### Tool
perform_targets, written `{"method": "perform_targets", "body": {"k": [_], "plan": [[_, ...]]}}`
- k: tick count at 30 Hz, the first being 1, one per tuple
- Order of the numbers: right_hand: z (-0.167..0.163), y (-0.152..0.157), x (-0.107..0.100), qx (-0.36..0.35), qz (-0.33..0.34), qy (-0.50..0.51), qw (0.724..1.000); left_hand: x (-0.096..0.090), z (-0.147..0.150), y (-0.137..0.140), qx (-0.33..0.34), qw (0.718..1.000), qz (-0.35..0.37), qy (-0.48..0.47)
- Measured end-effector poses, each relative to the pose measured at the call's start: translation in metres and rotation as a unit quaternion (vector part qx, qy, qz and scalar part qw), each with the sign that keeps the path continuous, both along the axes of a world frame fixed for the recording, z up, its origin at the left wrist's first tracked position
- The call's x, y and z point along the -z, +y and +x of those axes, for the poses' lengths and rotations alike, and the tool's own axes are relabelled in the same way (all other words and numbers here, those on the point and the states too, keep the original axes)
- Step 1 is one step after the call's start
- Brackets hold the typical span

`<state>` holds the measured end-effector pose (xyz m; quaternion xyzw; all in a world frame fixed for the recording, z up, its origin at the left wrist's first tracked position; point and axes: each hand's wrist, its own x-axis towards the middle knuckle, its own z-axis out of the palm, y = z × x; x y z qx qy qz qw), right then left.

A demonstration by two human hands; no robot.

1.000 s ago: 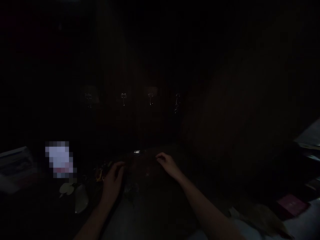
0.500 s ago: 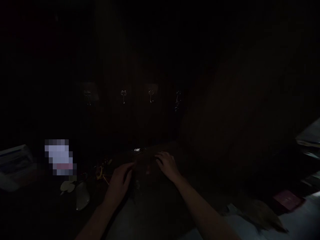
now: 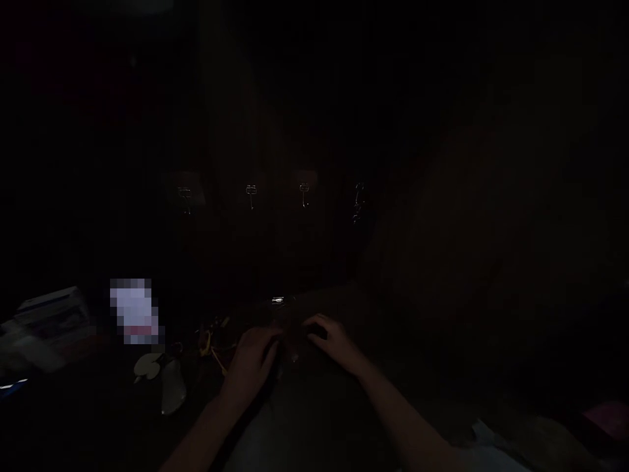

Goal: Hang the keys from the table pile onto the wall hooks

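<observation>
The scene is very dark. My left hand point(image 3: 253, 360) rests low over the dim work surface point(image 3: 275, 432), its fingers curved and its thumb apart from them. Across from it, my right hand point(image 3: 335, 342) is also curved, with a gap between thumb and fingers. Between the two hands lies a faint reddish, shiny thing point(image 3: 293, 357), too dark to name. Whether either hand touches it I cannot tell. Left of my left hand is a tangle of yellow and reddish strands point(image 3: 209, 344).
A pale rounded object point(image 3: 173, 387) and a flat whitish piece point(image 3: 147, 366) lie at left. Behind them stands a blurred-out bright patch point(image 3: 133, 311), beside a box point(image 3: 54, 318). Metal hooks point(image 3: 251, 191) line the back. Something pink point(image 3: 609, 419) lies far right.
The view has shifted, so most things sit further right and slightly lower. My hands look slightly closer together, still around the reddish thing.
</observation>
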<state>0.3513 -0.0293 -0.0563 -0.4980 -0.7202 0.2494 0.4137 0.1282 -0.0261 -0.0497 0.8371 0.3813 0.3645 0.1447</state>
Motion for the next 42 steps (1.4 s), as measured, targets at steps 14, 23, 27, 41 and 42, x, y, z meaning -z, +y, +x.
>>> {"method": "perform_targets", "body": {"k": [14, 23, 27, 41, 42], "plan": [[-0.013, -0.016, -0.021, 0.049, 0.032, 0.149, 0.987, -0.012, 0.053, -0.007, 0.06, 0.961, -0.23, -0.141], [-0.016, -0.014, -0.027, 0.111, 0.001, 0.24, 0.965, -0.024, 0.055, -0.017, 0.067, 0.871, -0.387, -0.294], [-0.012, -0.01, -0.024, 0.098, -0.006, 0.244, 0.965, -0.018, 0.051, -0.02, 0.107, 0.769, -0.514, -0.366], [-0.012, -0.01, -0.03, 0.129, -0.037, 0.259, 0.957, -0.026, 0.05, -0.023, 0.09, 0.771, -0.519, -0.359], [-0.012, -0.01, -0.03, 0.127, -0.038, 0.261, 0.956, -0.025, 0.05, -0.022, 0.086, 0.774, -0.516, -0.356]]}}
